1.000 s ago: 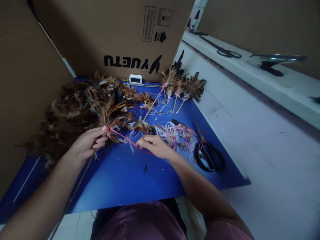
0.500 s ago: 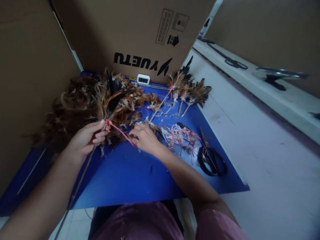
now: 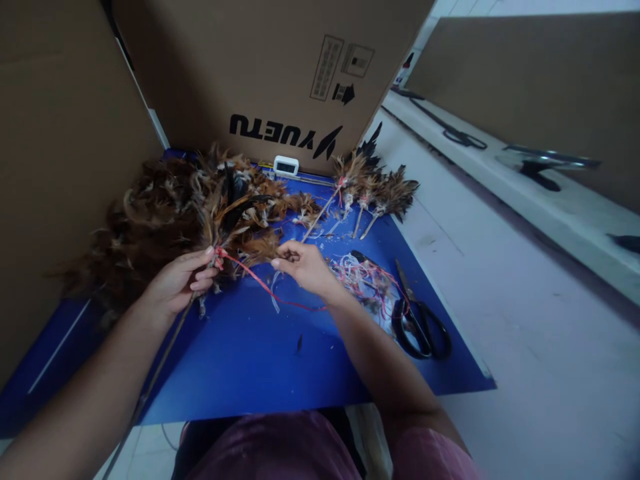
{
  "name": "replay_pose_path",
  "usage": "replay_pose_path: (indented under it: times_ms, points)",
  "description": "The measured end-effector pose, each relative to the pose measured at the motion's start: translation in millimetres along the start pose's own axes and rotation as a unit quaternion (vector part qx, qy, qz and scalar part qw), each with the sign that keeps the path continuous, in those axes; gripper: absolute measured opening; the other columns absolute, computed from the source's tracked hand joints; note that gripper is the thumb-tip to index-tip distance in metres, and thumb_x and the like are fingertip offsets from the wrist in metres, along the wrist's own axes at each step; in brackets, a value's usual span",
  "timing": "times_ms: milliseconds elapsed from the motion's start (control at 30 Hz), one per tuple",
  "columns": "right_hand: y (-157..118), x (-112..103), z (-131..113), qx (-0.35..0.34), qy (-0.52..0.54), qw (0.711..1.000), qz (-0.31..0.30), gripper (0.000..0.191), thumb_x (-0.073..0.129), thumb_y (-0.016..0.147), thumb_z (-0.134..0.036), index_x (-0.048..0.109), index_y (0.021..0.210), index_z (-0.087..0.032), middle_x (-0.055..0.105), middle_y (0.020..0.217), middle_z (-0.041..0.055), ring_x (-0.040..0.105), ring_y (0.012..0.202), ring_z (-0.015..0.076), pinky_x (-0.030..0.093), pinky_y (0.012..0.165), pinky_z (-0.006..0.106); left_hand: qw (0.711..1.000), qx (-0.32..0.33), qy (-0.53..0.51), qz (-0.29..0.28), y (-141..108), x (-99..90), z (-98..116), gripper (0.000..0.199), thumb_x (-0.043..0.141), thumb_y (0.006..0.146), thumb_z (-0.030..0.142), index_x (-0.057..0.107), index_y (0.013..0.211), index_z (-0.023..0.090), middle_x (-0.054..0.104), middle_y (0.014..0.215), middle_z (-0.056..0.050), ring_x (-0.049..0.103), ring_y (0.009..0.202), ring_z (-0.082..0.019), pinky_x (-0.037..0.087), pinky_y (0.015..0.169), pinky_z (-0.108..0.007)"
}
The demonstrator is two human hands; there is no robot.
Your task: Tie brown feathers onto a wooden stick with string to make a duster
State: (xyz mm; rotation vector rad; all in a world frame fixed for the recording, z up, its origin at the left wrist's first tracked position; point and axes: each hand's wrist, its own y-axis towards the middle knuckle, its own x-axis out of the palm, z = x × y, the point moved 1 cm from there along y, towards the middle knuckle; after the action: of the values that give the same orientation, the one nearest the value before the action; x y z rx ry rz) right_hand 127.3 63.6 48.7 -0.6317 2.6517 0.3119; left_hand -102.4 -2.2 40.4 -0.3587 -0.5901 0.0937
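My left hand (image 3: 187, 277) is closed around a thin stick (image 3: 167, 350) just under the brown and black feathers (image 3: 225, 207) at its top. Red string (image 3: 245, 267) is wound at the base of these feathers, and its loose end trails right across the blue board, passing below my right hand (image 3: 303, 267). That hand pinches a small tuft of brown feathers (image 3: 261, 247), whose tips point left toward the wound string. Fingers hide the base of the tuft.
A large heap of brown feathers (image 3: 155, 220) covers the board's left side. Black-handled scissors (image 3: 423, 327) and tangled red and white string (image 3: 363, 280) lie right. Finished-looking feather bundles (image 3: 370, 187) and a small white digital display (image 3: 286, 165) sit at the back before a cardboard box (image 3: 270, 60).
My right hand has let go of the red string, moved slightly up and right, and now pinches a feather tuft. The left hand keeps its hold on the stick.
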Motion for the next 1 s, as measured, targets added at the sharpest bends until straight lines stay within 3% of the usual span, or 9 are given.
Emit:
replay_pose_path:
  times_ms: [133,267,433,667,867,1000]
  points:
    - [-0.2,-10.7,-15.3,0.05,0.145,0.988,0.028,0.016,0.068,0.068,-0.027,0.057,0.07,-0.015,0.058,0.062,-0.0016,0.048,0.053,0.0077,0.038,0.052,0.023,1.0,0.002,0.003,0.005,-2.4,4.6,-1.6,0.01,0.056,0.08,0.009,0.064,0.076,0.005,0.056,0.065,-0.005,0.036,0.037,0.0,0.026,0.026,-0.007]
    - [-3.8,-12.9,-34.3,0.045,0.242,0.968,0.044,0.02,0.071,0.067,-0.032,0.059,0.073,-0.016,0.061,0.063,-0.0001,0.049,0.052,0.008,0.038,0.047,0.023,1.0,-0.004,0.009,0.0,-5.0,11.0,-3.5,0.009,0.059,0.079,0.01,0.064,0.073,0.005,0.056,0.064,-0.004,0.034,0.036,0.0,0.026,0.026,-0.008]
    - [-2.9,6.5,-50.8,0.018,0.297,0.955,-0.011,0.02,0.07,0.068,-0.034,0.061,0.073,-0.017,0.062,0.067,0.0013,0.055,0.058,0.0103,0.038,0.044,0.021,0.999,-0.021,0.016,-0.027,-4.0,11.3,-8.9,0.01,0.062,0.078,0.015,0.064,0.074,0.006,0.054,0.063,-0.003,0.033,0.036,0.0,0.025,0.026,-0.008]
    - [11.3,47.0,-41.7,0.056,0.3,0.952,-0.027,0.019,0.071,0.065,-0.03,0.061,0.073,-0.016,0.059,0.064,-0.0014,0.05,0.055,0.0083,0.035,0.045,0.02,0.998,-0.029,0.019,-0.052,-1.1,6.1,-15.5,0.011,0.063,0.077,0.017,0.066,0.081,0.007,0.056,0.068,-0.004,0.036,0.038,0.001,0.025,0.027,-0.008]
    - [12.2,54.8,-34.5,0.073,0.335,0.939,-0.027,0.022,0.075,0.06,-0.028,0.063,0.074,-0.015,0.061,0.069,-0.0019,0.052,0.061,0.0084,0.043,0.057,0.022,0.998,-0.039,0.025,-0.042,-3.5,9.4,-15.6,0.01,0.064,0.077,0.016,0.066,0.077,0.007,0.054,0.062,-0.002,0.035,0.038,0.0,0.026,0.027,-0.008]
    - [12.4,57.9,-30.2,0.076,0.348,0.934,-0.019,0.024,0.076,0.059,-0.03,0.062,0.073,-0.016,0.062,0.069,-0.0011,0.054,0.063,0.01,0.047,0.061,0.024,0.998,-0.046,0.022,-0.046,-4.2,10.3,-16.1,0.009,0.064,0.077,0.016,0.066,0.078,0.007,0.059,0.069,-0.005,0.036,0.039,0.0,0.027,0.028,-0.008]
